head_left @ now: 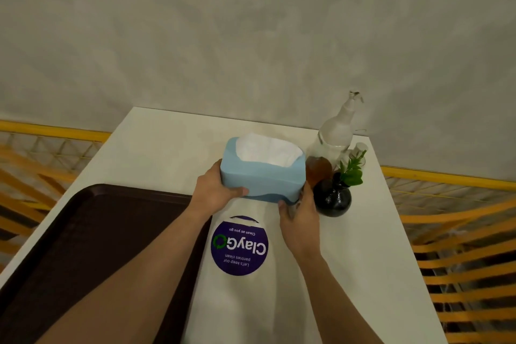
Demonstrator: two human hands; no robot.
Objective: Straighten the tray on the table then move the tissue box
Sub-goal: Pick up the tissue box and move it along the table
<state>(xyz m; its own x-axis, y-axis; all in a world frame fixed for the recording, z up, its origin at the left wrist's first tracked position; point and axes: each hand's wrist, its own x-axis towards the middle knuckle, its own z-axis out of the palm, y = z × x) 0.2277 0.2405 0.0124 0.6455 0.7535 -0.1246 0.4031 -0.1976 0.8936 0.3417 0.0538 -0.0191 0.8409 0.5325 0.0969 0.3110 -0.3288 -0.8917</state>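
1. While the tray (92, 234) lies squared along the table (167, 134) edge at lower left, I judge the tissue step is in hand.
2. My left hand (215, 190) and right hand (300, 212) clasp the tissue box (261, 173) at centre frame, by its ends.
3. Next I'd carry it level, clear of the black vase (332, 198) just right.

You get one head-worn wide-angle view, looking forward and down, close over the desk (156, 148); the wall (251, 22) fills the upper frame.
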